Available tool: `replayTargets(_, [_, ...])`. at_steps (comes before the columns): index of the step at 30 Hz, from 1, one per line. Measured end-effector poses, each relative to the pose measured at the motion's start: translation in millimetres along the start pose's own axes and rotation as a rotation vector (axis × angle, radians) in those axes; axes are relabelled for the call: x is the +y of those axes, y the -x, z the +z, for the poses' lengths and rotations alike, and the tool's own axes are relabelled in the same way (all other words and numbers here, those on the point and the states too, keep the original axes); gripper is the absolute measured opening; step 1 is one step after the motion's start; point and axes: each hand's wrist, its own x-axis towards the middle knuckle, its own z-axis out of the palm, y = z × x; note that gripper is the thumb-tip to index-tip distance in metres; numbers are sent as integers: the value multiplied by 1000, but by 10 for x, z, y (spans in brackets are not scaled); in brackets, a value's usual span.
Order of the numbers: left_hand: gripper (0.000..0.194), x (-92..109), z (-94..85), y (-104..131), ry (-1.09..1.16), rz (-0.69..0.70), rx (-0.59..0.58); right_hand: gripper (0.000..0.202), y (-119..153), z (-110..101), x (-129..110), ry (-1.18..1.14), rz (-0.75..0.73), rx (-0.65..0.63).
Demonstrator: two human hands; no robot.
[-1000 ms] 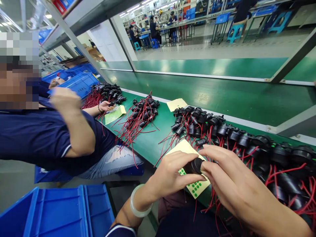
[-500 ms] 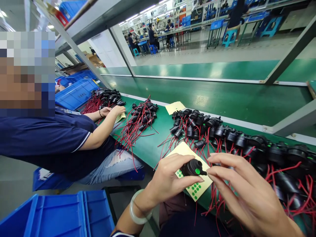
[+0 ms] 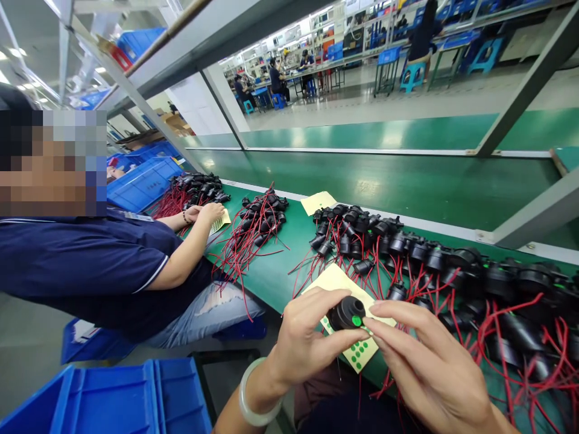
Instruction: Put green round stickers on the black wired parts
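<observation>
A black cylindrical part (image 3: 346, 313) with a green round sticker (image 3: 357, 320) on its end is pinched between the thumb and fingers of my left hand (image 3: 307, 331). My right hand (image 3: 425, 349) touches the part near the sticker with its fingertips; its thumb and fingers are drawn together, and whether they grip anything is hidden. Beneath the part lies a pale yellow sheet (image 3: 337, 278) with rows of green dots, partly covered by my hands. A long pile of black parts with red wires (image 3: 398, 244) spreads behind and to the right.
At the left, a person (image 3: 99, 253) in a dark shirt handles another dotted sheet (image 3: 221, 223). A smaller wired pile (image 3: 265, 214) and a yellow sheet (image 3: 318, 202) lie on the green bench (image 3: 289, 232). Blue bins (image 3: 113, 398) stand low at left. Metal posts (image 3: 529, 78) rise beyond.
My right hand has moved slightly left, closer to the black part. The part has turned a little in my left hand, and its small protruding tip no longer shows.
</observation>
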Motion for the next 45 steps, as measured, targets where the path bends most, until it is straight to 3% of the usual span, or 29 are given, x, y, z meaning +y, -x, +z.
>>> replayTargets(8, [30, 54, -3, 9, -72, 63, -11, 16, -51, 46, -69, -110, 149, 85])
replayTargets(12, [27, 89, -6, 26, -127, 90, -21, 9, -104, 104, -88, -179, 204, 65])
replayTargets(22, [20, 123, 20, 47, -186, 78, -13, 11, -152, 127, -106, -174, 154, 41])
replayTargets(38, [17, 130, 25, 47, -197, 48, -6, 25, 14, 103, -20, -149, 92, 33])
replayTargets(41, [20, 123, -5, 75, -183, -14, -1, 26, 20, 115, -14, -193, 82, 25])
replayTargets(45, [25, 50, -46, 125, 13, -312, 30, 21, 30, 40, 24, -159, 136, 39])
